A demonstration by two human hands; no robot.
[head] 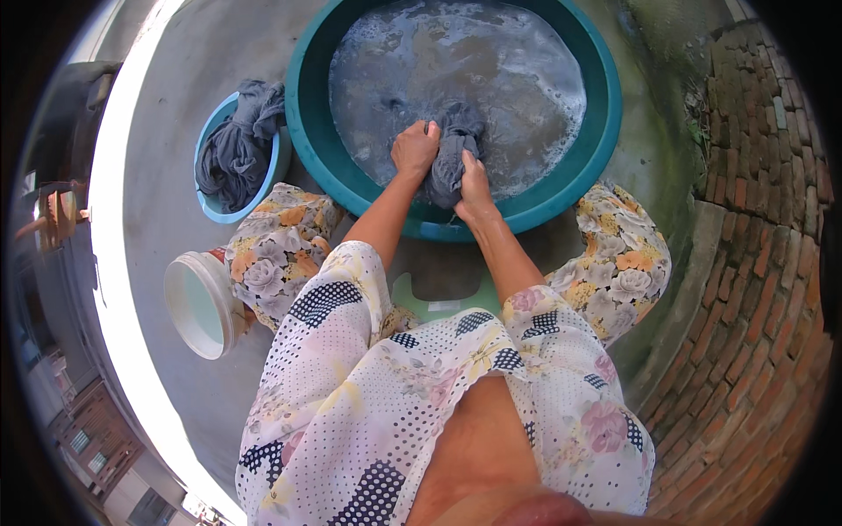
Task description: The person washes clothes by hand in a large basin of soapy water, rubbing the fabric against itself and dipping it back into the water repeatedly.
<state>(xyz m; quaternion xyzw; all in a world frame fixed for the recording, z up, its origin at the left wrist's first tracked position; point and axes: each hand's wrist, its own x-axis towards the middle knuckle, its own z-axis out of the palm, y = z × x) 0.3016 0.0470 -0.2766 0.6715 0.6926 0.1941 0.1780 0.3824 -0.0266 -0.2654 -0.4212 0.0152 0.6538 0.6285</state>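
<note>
Before me stands a large teal plastic tub (595,154) holding cloudy, sudsy water (526,72). A bunched, wet dark grey cloth (449,161) is held between my hands above the near part of the water. My left hand (416,148) grips the cloth's left side with curled fingers. On its right side, my right hand (473,185) is closed around the lower part, the thumb pointing up along it. The cloth's upper end reaches down to the water. What each hand's hidden fingers do behind the cloth cannot be seen.
Left of the tub, a light blue basin (198,172) holds more dark grey cloth (238,152). A white plastic bucket (227,309) stands beside my left knee. A pale green plastic stool (487,296) is beneath me. A brick wall (750,289) runs along the right.
</note>
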